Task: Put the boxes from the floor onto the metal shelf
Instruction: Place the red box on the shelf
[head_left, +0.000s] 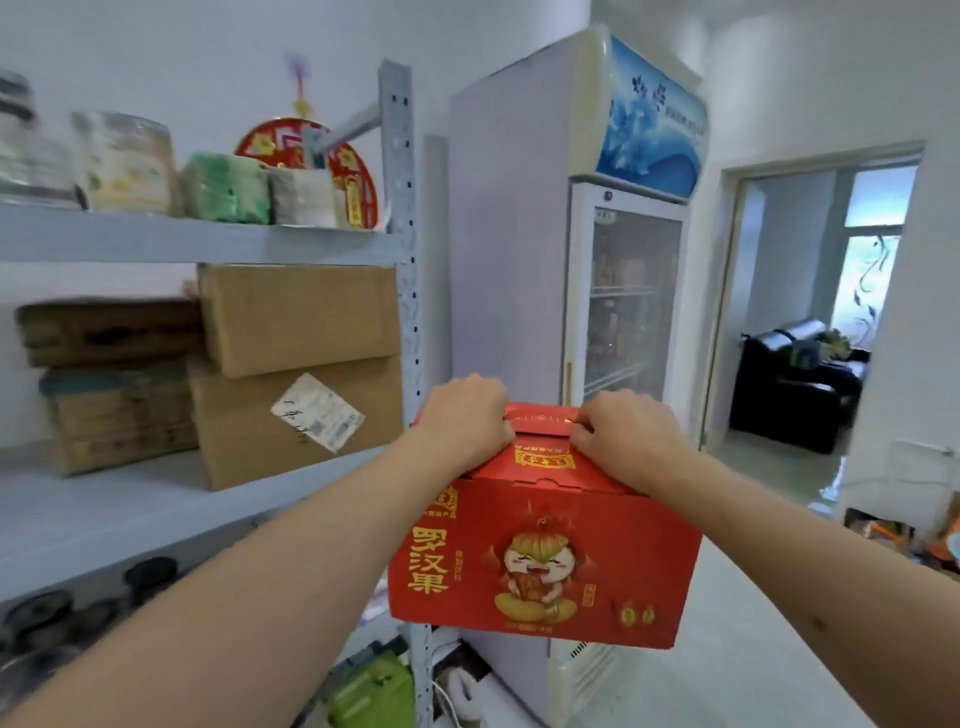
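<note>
Both hands, left hand (470, 415) and right hand (626, 434), grip the red box (545, 556) by its top handle beside the metal shelf (400, 218).

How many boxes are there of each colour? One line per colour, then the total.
Red box, held by the left hand and right hand: 1
Brown boxes on the shelf: 4 ()
Total: 5

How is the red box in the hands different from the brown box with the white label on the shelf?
The red box is bright, printed with a cartoon figure; the brown box is plain, bearing a white label. The red box is held up by its top handle; the brown box rests on the metal shelf under another carton. Both are cardboard.
</note>
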